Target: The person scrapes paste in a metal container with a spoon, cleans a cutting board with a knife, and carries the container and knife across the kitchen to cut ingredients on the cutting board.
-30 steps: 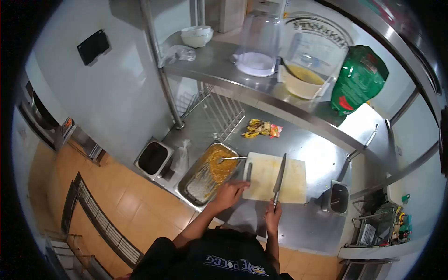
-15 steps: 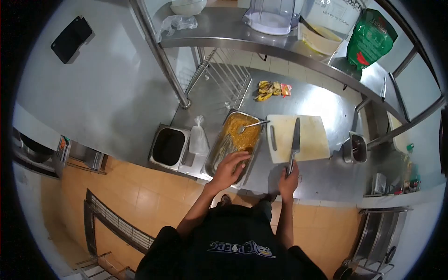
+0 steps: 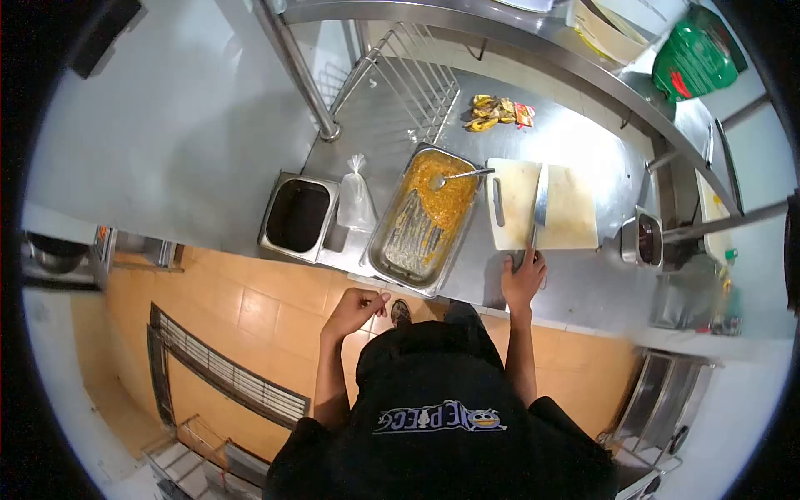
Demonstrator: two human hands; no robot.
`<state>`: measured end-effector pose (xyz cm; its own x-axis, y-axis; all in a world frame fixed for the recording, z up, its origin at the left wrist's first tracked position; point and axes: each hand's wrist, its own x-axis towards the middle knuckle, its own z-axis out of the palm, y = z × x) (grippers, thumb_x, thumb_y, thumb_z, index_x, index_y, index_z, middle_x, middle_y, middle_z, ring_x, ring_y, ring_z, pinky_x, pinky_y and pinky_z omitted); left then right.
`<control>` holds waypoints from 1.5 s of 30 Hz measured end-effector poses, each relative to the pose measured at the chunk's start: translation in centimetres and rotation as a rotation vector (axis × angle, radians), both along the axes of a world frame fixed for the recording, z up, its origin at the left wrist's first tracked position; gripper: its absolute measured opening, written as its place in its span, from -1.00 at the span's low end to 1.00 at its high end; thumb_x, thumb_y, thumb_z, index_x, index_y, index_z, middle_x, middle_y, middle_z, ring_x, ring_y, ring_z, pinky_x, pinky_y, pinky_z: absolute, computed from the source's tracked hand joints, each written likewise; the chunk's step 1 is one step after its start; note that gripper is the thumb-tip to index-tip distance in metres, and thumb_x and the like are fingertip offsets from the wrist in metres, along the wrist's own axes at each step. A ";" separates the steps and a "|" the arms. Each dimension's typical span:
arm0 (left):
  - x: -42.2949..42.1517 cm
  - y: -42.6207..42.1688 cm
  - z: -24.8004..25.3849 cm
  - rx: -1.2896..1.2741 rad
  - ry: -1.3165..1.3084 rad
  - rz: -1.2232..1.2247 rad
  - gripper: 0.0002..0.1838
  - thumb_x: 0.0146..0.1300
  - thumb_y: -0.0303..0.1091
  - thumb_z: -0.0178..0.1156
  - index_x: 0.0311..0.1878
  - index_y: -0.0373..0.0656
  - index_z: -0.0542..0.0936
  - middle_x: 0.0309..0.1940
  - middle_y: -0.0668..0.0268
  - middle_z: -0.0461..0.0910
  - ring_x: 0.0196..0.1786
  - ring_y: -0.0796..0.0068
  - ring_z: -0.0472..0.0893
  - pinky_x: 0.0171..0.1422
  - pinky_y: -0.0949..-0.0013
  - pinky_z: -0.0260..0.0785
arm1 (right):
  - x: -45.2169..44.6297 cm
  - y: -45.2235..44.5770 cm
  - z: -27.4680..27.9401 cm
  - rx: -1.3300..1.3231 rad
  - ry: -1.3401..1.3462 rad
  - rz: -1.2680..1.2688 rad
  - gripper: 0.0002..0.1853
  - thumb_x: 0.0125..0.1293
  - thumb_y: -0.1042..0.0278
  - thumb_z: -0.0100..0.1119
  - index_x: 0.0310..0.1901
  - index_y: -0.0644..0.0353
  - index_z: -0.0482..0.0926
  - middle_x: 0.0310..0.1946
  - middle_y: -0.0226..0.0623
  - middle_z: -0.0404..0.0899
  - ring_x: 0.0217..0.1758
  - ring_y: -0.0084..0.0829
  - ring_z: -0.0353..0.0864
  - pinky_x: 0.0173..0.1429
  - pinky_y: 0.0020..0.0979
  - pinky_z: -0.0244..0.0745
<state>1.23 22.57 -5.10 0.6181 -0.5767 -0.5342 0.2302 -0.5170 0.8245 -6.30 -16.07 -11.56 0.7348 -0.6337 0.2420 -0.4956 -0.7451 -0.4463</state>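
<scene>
My left hand [image 3: 355, 312] is held over the floor in front of the table, its fingers loosely curled together with nothing visible in them. At the table's front edge, my right hand [image 3: 523, 282] holds the handle of a knife [image 3: 542, 198]. The blade lies over a white cutting board [image 3: 572, 204], pointing away from me. Left of the board, a long metal pan [image 3: 385, 257] contains an orange-brown chunky mix [image 3: 448, 200], with a metal spoon [image 3: 467, 174] resting in it.
A deep metal container [image 3: 298, 214] and a tied plastic bag [image 3: 357, 202] are at the left. Behind are a wire rack [image 3: 412, 79] and bananas [image 3: 486, 113] beside a red packet. A small metal container [image 3: 643, 237] is at the right. An overhead shelf [image 3: 575, 58] holds a green pouch [image 3: 696, 62].
The view has tilted down. My left hand has moved back from above the pan toward my body, its fingers more curled. My right hand stays at the knife handle.
</scene>
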 end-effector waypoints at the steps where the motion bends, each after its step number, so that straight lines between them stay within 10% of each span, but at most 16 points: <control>1: -1.1 -0.2 -1.0 -0.001 0.000 0.026 -0.74 0.52 -0.35 0.21 0.09 -0.35 0.63 -0.23 0.22 0.74 -0.16 0.48 0.68 -0.03 0.35 0.55 | 0.1 -0.5 0.3 -0.001 0.000 0.026 -0.31 0.30 0.17 0.28 0.46 0.06 0.36 0.24 0.26 0.40 0.30 0.24 0.36 0.37 0.16 0.31; 13: -4.4 -10.5 -3.2 -0.350 0.048 1.035 -0.70 0.50 -0.32 0.21 0.16 -0.26 0.46 -0.06 0.13 0.59 -0.11 0.33 0.71 -0.08 0.26 0.67 | 0.3 -5.9 3.3 0.336 0.121 0.198 -0.56 0.26 0.43 0.26 0.17 -0.05 0.45 -0.01 -0.02 0.49 0.05 0.16 0.58 0.06 0.09 0.50; 27: -5.3 -15.2 -2.9 -0.361 -0.115 1.306 -0.58 0.35 -0.42 0.39 0.18 -0.37 0.50 -0.10 0.10 0.72 -0.11 0.33 0.72 0.05 0.26 0.61 | 0.4 -9.1 3.3 0.380 0.123 0.358 -0.63 0.23 0.31 0.36 0.05 -0.14 0.51 -0.06 -0.16 0.54 -0.09 0.08 0.65 -0.06 0.06 0.55; 35: -6.5 -18.0 -4.1 -0.695 -0.111 1.508 -0.85 0.43 -0.33 0.33 -0.12 -0.12 0.55 -0.24 0.33 0.61 -0.12 0.44 0.63 0.05 0.19 0.55 | 0.9 -10.2 4.3 0.410 0.101 0.454 -0.74 0.26 0.24 0.42 -0.06 -0.03 0.59 -0.31 -0.31 0.54 -0.32 -0.23 0.61 -0.20 -0.17 0.51; 45: -8.1 -19.7 -2.8 -0.649 -0.110 1.532 -0.76 0.46 -0.37 0.27 0.05 -0.11 0.41 0.01 0.33 0.55 0.02 0.48 0.60 0.07 0.21 0.56 | 1.8 -11.3 3.7 0.389 0.107 0.530 -0.75 0.16 0.30 0.41 -0.16 -0.05 0.54 -0.23 -0.27 0.62 -0.21 -0.03 0.69 -0.17 0.02 0.54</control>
<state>-6.87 2.90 -7.91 0.7990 0.4636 -0.3831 0.0970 0.5293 0.8429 -4.53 -27.39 -7.87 0.9781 -0.2069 -0.0228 -0.1632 -0.6945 -0.7007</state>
